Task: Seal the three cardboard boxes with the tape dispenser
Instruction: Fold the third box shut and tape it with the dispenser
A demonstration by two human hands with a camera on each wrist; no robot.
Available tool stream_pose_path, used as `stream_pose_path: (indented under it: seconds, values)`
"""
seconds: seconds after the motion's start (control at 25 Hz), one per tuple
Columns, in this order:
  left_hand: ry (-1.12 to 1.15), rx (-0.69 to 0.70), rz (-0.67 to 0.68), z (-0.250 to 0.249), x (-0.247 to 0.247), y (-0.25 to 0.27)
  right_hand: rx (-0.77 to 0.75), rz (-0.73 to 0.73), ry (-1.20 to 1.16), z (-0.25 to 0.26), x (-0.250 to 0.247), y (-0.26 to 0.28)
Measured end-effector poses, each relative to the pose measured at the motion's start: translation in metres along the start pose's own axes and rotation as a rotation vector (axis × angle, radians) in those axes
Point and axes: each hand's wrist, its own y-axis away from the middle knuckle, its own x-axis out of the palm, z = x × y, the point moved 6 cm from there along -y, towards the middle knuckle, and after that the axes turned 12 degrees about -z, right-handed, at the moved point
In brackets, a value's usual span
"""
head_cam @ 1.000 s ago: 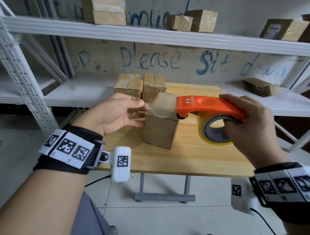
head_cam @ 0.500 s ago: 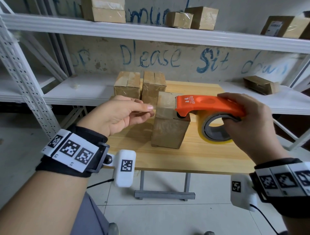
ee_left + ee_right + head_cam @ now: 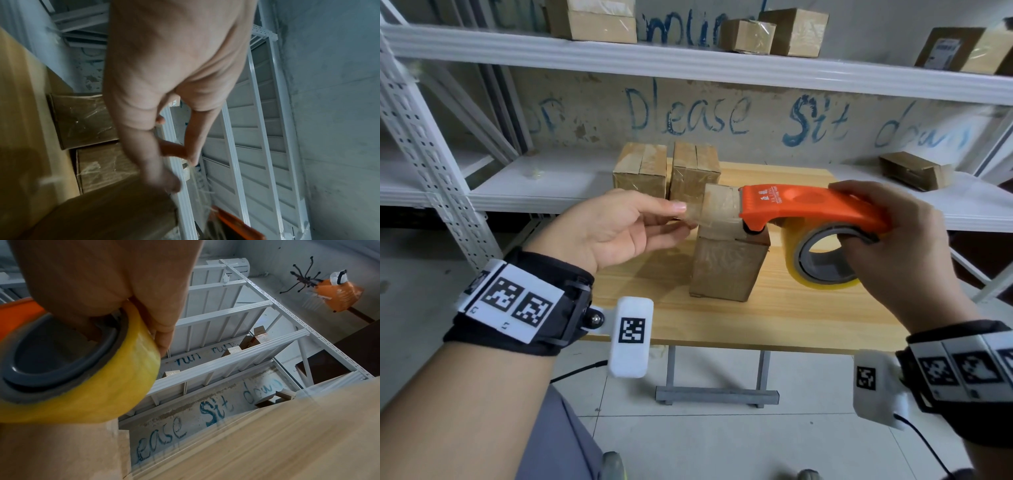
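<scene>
A cardboard box (image 3: 726,267) stands near the middle of the wooden table (image 3: 774,318). Two more boxes (image 3: 640,171) (image 3: 695,169) stand side by side behind it, with tape on them. My right hand (image 3: 893,240) grips the orange tape dispenser (image 3: 808,209) with its yellowish roll (image 3: 822,277), its nose resting on the front box's top right. My left hand (image 3: 619,229) pinches the free end of the clear tape (image 3: 709,212), stretched from the dispenser's nose leftward over the box top. In the right wrist view the roll (image 3: 92,378) fills the left side.
White metal shelving (image 3: 688,65) runs behind and beside the table, with several other cardboard boxes (image 3: 592,20) on its upper shelf and one (image 3: 914,169) on the lower right shelf. The table's near edge lies just in front of my wrists.
The front box now stands further right, under the dispenser's nose. My left hand has let go of the box's side and now pinches the tape end, pulled out to the left.
</scene>
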Motion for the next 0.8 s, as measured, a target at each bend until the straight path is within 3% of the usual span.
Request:
stream_pose_path:
  seconds: [0.36, 0.6, 0.8]
  values:
    - [-0.105, -0.063, -0.122, 0.000, -0.010, -0.001, -0.135, 0.044, 0.025, 0.001, 0.005, -0.001]
    - [-0.103, -0.034, -0.162, -0.004, -0.022, -0.003, -0.070, -0.003, 0.069, -0.014, -0.006, -0.003]
    - [-0.098, -0.098, -0.150, 0.008, -0.022, -0.009, -0.066, 0.010, 0.096, -0.014, -0.010, 0.002]
